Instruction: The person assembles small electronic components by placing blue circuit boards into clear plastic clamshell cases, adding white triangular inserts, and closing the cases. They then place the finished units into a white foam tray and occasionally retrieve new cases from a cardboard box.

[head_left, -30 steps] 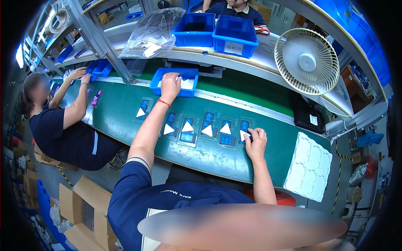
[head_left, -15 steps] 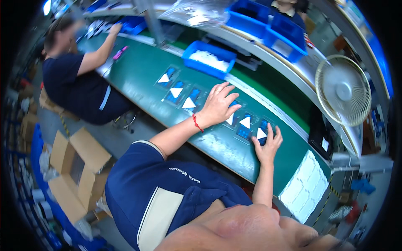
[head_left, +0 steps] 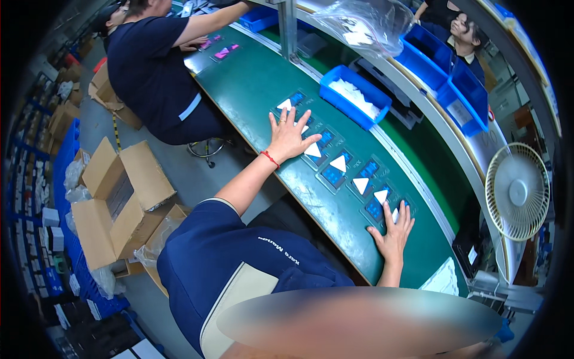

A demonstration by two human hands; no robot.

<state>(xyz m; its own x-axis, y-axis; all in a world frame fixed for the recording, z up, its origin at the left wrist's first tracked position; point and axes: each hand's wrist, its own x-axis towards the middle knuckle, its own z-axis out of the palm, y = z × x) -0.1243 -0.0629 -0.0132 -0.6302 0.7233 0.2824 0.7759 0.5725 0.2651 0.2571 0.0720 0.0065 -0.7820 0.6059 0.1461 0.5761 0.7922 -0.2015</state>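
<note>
A slanting row of several flat clear packs, each with blue pieces and a white triangle, lies on the green worktop (head_left: 239,78). My left hand (head_left: 288,139), wearing a red cord bracelet (head_left: 269,158), is spread over a pack near the row's far left end and partly hides it. My right hand (head_left: 393,234) has its fingers apart over the pack at the near right end, covering most of it. Between the hands, a pack (head_left: 333,175) and its neighbours show uncovered. Whether my fingertips press on the packs, I cannot tell.
A blue bin (head_left: 356,96) of white pieces stands along the worktop's far edge. White sheets (head_left: 441,278) lie at the right end, near a fan (head_left: 517,191). To the left sits a co-worker (head_left: 152,75) beside pink items (head_left: 224,52). An open carton (head_left: 122,203) stands behind.
The view has swung, shifting the scene. My left hand has moved leftward along the row, uncovering packs in the middle. My right hand stays at the right-end pack, with its fingers further over it.
</note>
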